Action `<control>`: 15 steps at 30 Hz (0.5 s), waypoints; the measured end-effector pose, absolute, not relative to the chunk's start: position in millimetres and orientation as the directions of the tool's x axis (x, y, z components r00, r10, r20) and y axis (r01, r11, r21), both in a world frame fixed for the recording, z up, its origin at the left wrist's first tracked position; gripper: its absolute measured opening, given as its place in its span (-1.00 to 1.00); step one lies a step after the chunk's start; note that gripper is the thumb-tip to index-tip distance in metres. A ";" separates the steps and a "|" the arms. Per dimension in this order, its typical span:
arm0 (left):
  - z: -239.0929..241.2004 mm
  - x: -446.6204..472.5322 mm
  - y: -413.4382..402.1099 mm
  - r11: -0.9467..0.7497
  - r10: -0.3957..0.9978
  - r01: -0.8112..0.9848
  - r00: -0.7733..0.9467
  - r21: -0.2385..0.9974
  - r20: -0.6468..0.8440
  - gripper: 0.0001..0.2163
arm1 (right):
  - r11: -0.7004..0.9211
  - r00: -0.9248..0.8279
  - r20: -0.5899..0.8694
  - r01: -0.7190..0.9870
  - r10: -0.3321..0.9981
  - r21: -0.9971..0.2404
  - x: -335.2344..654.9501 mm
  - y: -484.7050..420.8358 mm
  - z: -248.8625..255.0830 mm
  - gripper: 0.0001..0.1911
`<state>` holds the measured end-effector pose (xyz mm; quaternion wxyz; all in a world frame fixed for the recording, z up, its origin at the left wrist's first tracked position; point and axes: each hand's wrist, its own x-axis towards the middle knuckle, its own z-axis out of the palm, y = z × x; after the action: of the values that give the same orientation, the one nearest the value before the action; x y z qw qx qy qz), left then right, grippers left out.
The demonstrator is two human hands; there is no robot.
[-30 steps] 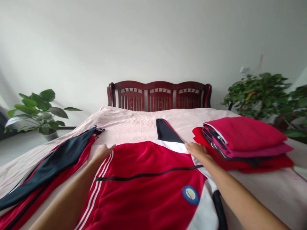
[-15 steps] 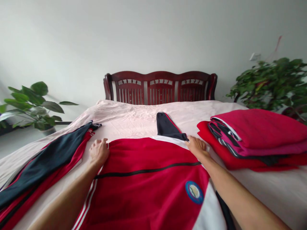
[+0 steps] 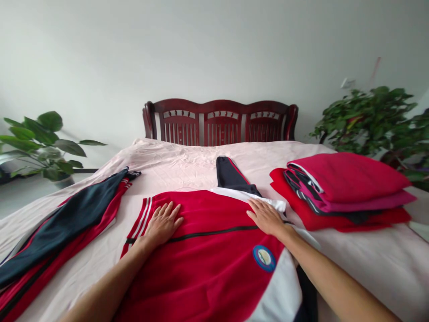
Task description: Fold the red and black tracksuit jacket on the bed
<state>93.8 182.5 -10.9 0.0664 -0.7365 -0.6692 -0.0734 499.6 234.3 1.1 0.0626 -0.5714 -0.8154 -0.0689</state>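
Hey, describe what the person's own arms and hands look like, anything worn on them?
Both forearms are bare as far as the view shows: no sleeves, gloves or watch. The left hand and the right hand show no rings or bracelets that I can make out. Fingernails look short and unpainted. The upper arms lie outside the picture.

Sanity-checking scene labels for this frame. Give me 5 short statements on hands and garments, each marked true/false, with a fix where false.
1. Both hands lie flat, palms down, on the red jacket. True.
2. The left hand grips a sleeve of the dark trousers. False: it rests open on the jacket, apart from the trousers.
3. The right hand is near the jacket's white collar. True.
4. The folded pile lies to the person's left. False: it lies to the right, beside the right hand.
5. The round badge is under the left hand. False: it sits uncovered, near the right forearm.
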 end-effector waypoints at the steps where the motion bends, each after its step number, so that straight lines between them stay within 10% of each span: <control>1: -10.6 92.7 181.3 -0.084 0.975 0.996 0.086 -0.017 0.207 -0.47 | 0.331 -0.330 0.184 0.943 0.926 0.029 504.2 235.2 2.0 -0.43; 15: -21.0 65.2 72.3 -0.228 0.945 0.974 0.218 0.012 0.244 -0.51 | 0.428 -0.370 0.266 0.878 0.890 -0.215 492.1 122.5 34.3 -0.52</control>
<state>65.2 72.3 -21.0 0.0716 -0.7772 -0.6171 -0.1002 492.1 122.5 34.3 0.1725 -0.5342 -0.8273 0.0186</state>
